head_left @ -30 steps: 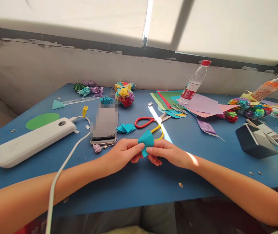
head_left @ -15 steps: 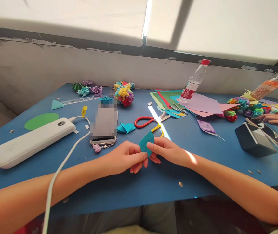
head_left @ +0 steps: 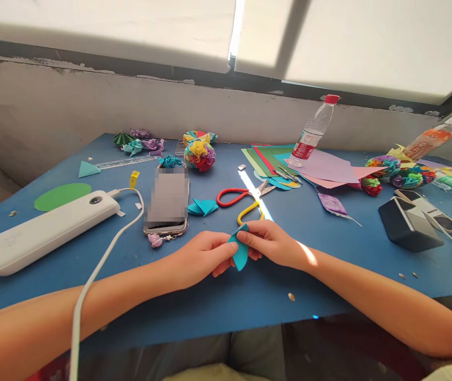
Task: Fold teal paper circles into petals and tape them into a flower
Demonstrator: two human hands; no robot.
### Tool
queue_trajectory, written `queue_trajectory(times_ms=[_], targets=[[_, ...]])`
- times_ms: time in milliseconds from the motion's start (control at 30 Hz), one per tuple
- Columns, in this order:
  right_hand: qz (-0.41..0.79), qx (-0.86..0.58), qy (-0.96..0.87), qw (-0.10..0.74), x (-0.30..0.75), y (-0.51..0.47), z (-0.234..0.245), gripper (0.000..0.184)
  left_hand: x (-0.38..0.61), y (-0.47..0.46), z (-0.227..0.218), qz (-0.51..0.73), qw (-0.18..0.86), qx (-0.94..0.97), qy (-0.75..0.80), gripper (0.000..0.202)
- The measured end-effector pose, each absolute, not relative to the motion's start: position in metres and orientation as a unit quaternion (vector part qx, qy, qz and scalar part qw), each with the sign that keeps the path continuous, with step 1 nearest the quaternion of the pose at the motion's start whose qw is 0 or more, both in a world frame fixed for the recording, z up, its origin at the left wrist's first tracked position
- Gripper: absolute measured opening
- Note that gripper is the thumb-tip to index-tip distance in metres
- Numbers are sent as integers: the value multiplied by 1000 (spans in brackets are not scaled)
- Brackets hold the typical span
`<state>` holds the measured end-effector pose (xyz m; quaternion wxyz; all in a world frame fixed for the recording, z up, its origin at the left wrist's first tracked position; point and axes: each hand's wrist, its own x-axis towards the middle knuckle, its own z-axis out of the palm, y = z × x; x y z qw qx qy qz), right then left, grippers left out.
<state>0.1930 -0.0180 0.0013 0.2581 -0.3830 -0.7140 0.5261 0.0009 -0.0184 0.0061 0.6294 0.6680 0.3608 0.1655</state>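
teal paper piece (head_left: 240, 250) (folded, pointed), both hands pinching

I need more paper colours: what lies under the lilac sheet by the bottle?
A pink sheet pokes out from under the lilac sheet on its right; green and red sheets fan out at its left. How far they reach beneath, and whether more lies there, is covered.

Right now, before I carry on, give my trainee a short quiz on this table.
1. True or false: the left hand and right hand both pinch the teal paper piece.
2. Which lies closest beyond the hands? A scissors, B water bottle, C green circle.
3. What is the white cable plugged into?
Key: 1 true; 2 A; 3 the white power bank.
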Motion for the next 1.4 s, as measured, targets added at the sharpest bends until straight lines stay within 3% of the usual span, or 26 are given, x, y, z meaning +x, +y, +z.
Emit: queue_trajectory(times_ms=[100,200,300,400,533,667,900,1133,1400], targets=[[520,-381,-718,260,194,-18,1,39,3,-18,5,195,632,660,355,33],[465,-370,-741,313,197,-16,0,29,4,-13,3,258,640,626,363,33],[240,-351,-835,350,202,-11,-2,21,3,-11,5,307,635,593,389,34],[2,-279,-911,303,207,-9,-2,19,1,-11,7,313,638,582,395,35],[-112,-206,-937,260,211,-11,0,18,0,-12,6,282,629,608,394,37],[-82,-219,-929,288,210,-16,-1,24,0,-12,5,278,596,643,392,33],[80,-333,-837,428,194,-25,1,6,-1,-18,5,251,466,760,376,38],[202,-402,-793,410,190,-27,-3,7,-2,-22,8,235,461,781,349,38],[293,-414,-764,399,189,-26,-1,11,-1,-23,3,231,365,822,372,34]])
